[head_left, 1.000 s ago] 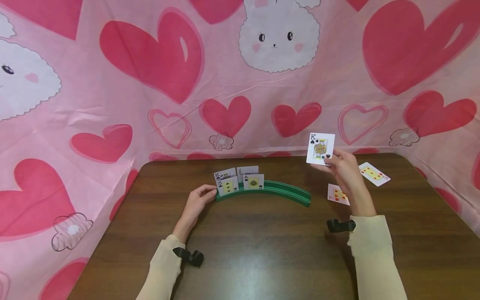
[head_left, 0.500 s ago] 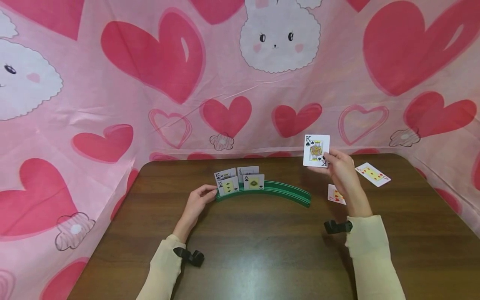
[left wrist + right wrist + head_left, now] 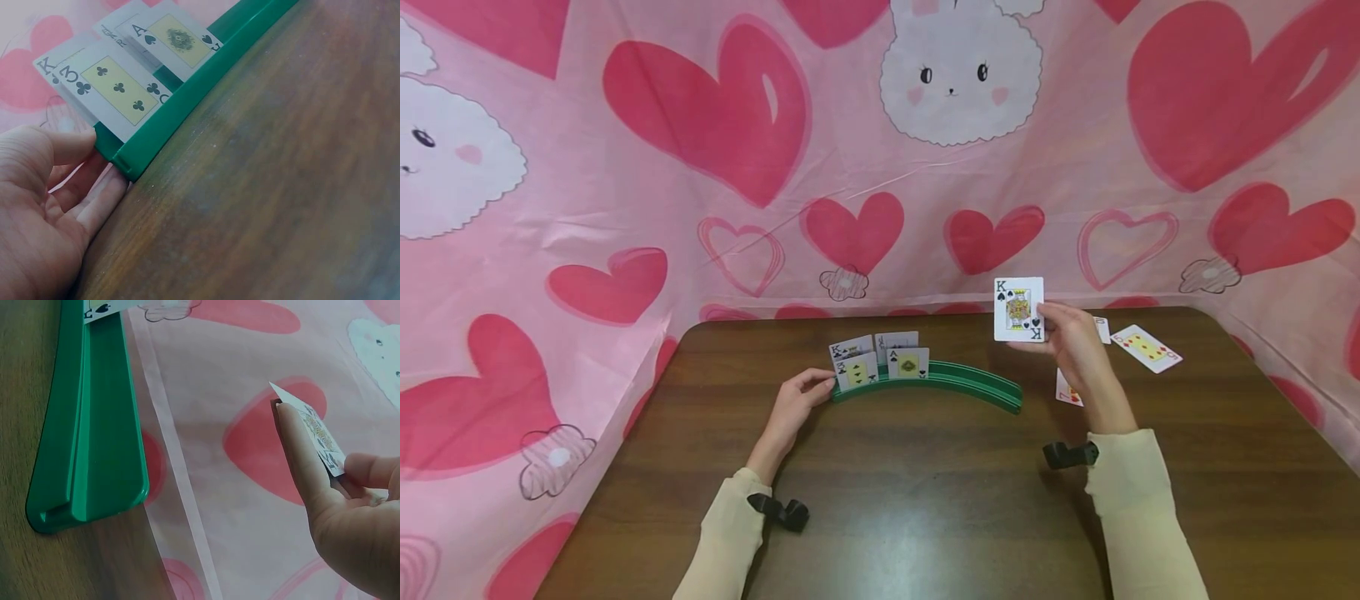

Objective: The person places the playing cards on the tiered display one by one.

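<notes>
My left hand (image 3: pixel 797 402) grips the left end of a curved green card holder (image 3: pixel 973 385), thumb and fingers around its tip in the left wrist view. Standing in the holder's front slot are a three of clubs (image 3: pixel 119 87) and an ace of spades (image 3: pixel 178 39). Behind them rise a king (image 3: pixel 850 347) and another card (image 3: pixel 897 339), both partly hidden. A king of spades (image 3: pixel 1018 309) is pinched between the thumb and fingers of my right hand (image 3: pixel 1077 348), held up behind and above the holder's right end, face toward me.
At the right a five of diamonds (image 3: pixel 1147 348) lies face up on the wooden table (image 3: pixel 925 500). A red seven (image 3: pixel 1067 390) and another card (image 3: pixel 1102 330) are partly covered by the right hand. A pink heart-print cloth (image 3: pixel 850 125) hangs behind the table.
My right hand has moved left and slightly down with the king of spades, uncovering part of a card behind it. The left hand and the holder stay put.
</notes>
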Demonstrator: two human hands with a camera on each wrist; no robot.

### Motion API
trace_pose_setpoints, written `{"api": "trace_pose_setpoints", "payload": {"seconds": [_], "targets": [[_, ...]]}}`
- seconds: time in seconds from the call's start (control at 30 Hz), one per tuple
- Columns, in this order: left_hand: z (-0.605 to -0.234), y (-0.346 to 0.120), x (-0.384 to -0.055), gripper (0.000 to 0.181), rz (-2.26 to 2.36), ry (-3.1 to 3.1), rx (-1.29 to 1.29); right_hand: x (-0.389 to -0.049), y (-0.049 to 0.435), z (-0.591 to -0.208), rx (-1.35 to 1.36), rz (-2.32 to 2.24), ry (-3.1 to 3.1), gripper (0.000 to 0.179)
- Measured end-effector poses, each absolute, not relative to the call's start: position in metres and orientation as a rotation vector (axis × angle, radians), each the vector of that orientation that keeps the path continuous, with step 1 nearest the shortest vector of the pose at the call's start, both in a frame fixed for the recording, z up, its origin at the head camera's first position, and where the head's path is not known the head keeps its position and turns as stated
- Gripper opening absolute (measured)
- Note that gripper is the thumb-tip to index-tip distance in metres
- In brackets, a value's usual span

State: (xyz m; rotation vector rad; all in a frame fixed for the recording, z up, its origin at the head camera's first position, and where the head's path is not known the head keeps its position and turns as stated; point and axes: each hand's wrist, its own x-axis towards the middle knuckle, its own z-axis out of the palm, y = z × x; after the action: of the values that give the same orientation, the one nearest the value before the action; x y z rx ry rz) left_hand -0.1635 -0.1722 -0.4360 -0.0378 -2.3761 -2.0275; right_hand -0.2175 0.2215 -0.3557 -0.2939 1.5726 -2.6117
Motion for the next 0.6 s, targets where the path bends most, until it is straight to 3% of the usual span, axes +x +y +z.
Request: {"api": "trace_pose_setpoints", "payload": {"seconds": [0.33,0.6], "targets": [[-0.436,-0.172,-0.163,0.025,-2.032,-2.387,-0.027,-0.215,0.217,-0.353,-0.257,-2.47,1.772,0.054],[-0.436,-0.172,-0.164,0.025,-2.013,-2.398,-0.02,-0.218,0.21,-0.356,-0.222,-2.375,1.984,0.016]]}}
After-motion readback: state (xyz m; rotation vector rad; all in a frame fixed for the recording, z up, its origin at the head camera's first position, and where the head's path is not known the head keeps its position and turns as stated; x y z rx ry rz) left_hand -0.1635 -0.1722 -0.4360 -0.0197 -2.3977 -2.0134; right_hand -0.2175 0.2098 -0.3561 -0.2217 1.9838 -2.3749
